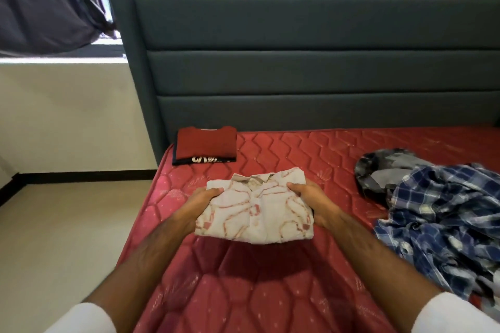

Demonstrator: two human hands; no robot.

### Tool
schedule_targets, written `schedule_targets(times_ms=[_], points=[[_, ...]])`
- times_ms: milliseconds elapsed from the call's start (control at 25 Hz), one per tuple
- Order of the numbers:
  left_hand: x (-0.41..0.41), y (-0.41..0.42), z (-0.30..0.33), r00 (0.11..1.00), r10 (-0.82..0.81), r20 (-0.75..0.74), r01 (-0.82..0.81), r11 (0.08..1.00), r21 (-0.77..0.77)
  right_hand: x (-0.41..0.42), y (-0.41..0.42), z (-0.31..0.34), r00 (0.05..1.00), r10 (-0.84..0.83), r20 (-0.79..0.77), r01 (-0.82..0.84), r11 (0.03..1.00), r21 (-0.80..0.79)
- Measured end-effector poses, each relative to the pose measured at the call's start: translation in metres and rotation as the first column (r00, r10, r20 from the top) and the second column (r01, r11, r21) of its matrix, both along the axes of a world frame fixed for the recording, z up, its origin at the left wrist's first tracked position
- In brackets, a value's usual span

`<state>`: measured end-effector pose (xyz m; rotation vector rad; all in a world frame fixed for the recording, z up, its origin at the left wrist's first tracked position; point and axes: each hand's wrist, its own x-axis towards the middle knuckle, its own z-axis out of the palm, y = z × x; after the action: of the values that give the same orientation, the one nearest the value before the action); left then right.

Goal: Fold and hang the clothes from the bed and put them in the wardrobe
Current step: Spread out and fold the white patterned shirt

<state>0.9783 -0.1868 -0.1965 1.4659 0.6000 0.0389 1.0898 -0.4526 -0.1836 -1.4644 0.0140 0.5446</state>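
hands: your left hand and right hand grip the folded patterned shirt by its sides
shirt: held above the bed
stack: 2 folded tops near headboard
risk: uneven grip, folds could slip open
unfolded: plaid pile on your right

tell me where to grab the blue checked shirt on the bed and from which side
Probably take the blue checked shirt at its bunched upper part, coming from above on its left side with the right hand. It lies crumpled on the mattress, partly over a grey garment, so no collar shows; lifting the raised folds should free it.
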Motion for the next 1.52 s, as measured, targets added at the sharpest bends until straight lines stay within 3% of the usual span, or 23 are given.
schedule_targets(times_ms=[200,400,480,560,640,760,880,1040,1160,1240,1280,1400,1520], points=[[0.145,0.03,-0.02,1.0,0.013,-0.004,-0.012,0.998,0.069,0.132,0.036,-0.021,0.996,-0.069,0.048,0.072,0.995,-0.073],[0.31,0.076,0.02,0.968,0.06,0.244,-0.069,0.997,0.029,0.305,0.076,-0.002,0.99,-0.071,0.125,0.061,0.995,0.082],[0.358,0.092,0.002,0.98,0.059,0.189,-0.068,0.997,0.044,0.365,0.087,-0.012,0.989,-0.07,0.131,0.059,0.994,0.086],[0.39,0.104,-0.038,0.999,0.032,0.02,-0.036,0.982,0.187,0.404,0.091,-0.051,0.997,-0.055,0.053,0.055,0.998,-0.004],[0.399,0.104,-0.077,0.993,0.019,-0.119,0.03,0.917,0.398,0.411,0.09,-0.104,0.999,-0.05,0.0,0.049,0.991,-0.127],[0.406,0.093,-0.123,0.996,0.036,-0.083,0.031,0.724,0.689,0.417,0.078,-0.164,0.975,-0.205,0.08,0.215,0.966,-0.145],[0.41,0.091,-0.136,0.999,0.043,-0.012,-0.021,0.683,0.73,0.426,0.073,-0.176,0.978,-0.194,0.078,0.199,0.977,-0.069],[0.394,0.098,-0.135,0.996,-0.093,0.004,0.067,0.747,0.661,0.404,0.073,-0.163,0.979,-0.183,0.09,0.19,0.979,-0.081],[0.338,0.07,-0.145,0.972,-0.209,0.11,0.041,0.608,0.793,0.349,0.06,-0.157,0.941,-0.141,0.308,0.208,0.958,-0.196],[0.285,0.034,-0.16,0.976,-0.211,0.052,0.05,0.449,0.892,0.295,0.039,-0.164,0.853,0.039,0.521,0.202,0.895,-0.398],[0.254,0.009,-0.163,0.971,-0.237,0.009,0.084,0.377,0.922,0.263,0.026,-0.169,0.798,0.196,0.569,0.204,0.801,-0.563],[0.184,-0.065,-0.173,0.905,-0.404,-0.136,0.252,0.248,0.935,0.168,-0.019,-0.176,0.661,0.549,0.511,0.201,0.527,-0.826],[0.154,-0.114,-0.16,0.875,-0.395,-0.278,0.376,0.194,0.906,0.108,-0.073,-0.16,0.602,0.716,0.353,0.128,0.349,-0.928]])
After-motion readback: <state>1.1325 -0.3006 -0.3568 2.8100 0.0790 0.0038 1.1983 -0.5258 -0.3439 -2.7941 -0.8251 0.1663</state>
